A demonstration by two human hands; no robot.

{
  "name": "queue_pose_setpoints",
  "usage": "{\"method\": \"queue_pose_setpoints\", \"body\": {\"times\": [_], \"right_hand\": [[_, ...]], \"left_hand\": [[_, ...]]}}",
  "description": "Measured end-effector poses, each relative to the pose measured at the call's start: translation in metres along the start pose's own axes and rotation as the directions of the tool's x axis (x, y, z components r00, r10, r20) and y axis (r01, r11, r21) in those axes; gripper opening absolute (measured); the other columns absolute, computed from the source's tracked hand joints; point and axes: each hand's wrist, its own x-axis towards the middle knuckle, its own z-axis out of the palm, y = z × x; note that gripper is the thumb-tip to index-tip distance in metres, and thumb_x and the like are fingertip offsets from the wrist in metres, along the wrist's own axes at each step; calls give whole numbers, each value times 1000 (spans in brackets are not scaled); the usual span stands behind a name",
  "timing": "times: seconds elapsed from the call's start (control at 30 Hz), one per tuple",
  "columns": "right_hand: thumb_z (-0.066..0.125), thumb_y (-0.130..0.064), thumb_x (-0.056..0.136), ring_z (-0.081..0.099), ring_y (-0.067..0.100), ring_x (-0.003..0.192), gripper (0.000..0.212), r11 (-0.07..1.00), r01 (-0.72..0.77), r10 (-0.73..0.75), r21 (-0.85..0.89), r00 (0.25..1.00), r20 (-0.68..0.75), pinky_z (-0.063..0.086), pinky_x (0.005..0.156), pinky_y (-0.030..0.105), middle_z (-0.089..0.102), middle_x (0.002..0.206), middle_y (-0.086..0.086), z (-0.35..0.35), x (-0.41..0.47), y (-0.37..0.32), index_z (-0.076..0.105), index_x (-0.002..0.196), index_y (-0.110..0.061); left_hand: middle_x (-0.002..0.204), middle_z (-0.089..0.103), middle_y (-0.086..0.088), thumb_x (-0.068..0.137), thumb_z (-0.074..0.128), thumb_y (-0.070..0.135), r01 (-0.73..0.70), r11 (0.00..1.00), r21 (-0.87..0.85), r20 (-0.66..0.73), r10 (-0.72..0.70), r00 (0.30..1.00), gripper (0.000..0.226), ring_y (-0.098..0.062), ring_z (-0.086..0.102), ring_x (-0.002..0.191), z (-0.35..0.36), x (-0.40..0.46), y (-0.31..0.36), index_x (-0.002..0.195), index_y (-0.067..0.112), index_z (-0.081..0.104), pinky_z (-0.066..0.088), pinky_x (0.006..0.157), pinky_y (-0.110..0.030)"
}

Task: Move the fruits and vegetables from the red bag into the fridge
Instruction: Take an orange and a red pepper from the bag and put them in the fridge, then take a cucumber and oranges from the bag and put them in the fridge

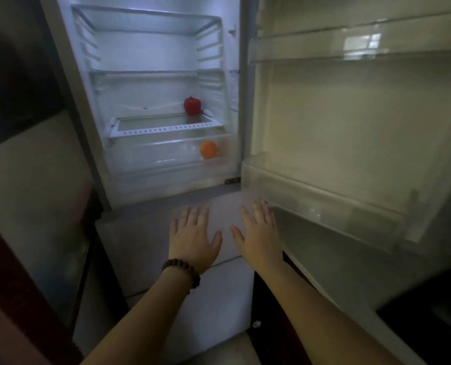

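Both arms stretched forward, left hand [192, 237] and right hand [258, 233] flat, fingers spread, empty, palms toward the closed lower door. Well above them in the open white fridge [150, 54]: red bell pepper [192, 106] on the glass shelf, round orange fruit [208, 149] in the clear crisper drawer [153, 156].

Two bare forearms, without sleeves, enter from the near edge. A dark brown beaded bracelet [181, 271] circles the left wrist.
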Motion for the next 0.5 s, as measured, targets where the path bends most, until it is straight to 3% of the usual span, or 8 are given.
{"method": "queue_pose_setpoints", "body": {"times": [0.13,0.3,0.5], "right_hand": [[32,-50,93,18,33,143,60,991,-124,127,-58,991,46,27,112,51,30,152,14,-19,-78,33,37,143,-18],[23,-53,90,27,33,140,63,924,-337,347,-180,937,30,27,112,51,37,148,14,-58,-175,80,42,140,-20],[20,-55,93,9,28,146,63,778,-577,583,-248,811,-57,14,118,47,22,156,9,-124,-287,132,31,146,-21]], "left_hand": [[157,16,-2,92,31,54,-115,991,-62,91,121,989,69,-22,8,144,17,-53,37,149,21,11,7,117,-44],[157,14,-2,92,30,55,-271,951,-149,198,297,934,70,-22,5,145,38,-109,101,150,21,9,5,117,-44],[156,20,-2,90,35,54,-475,833,-283,238,541,807,70,-22,8,144,53,-178,207,149,22,14,8,117,-44]]}}
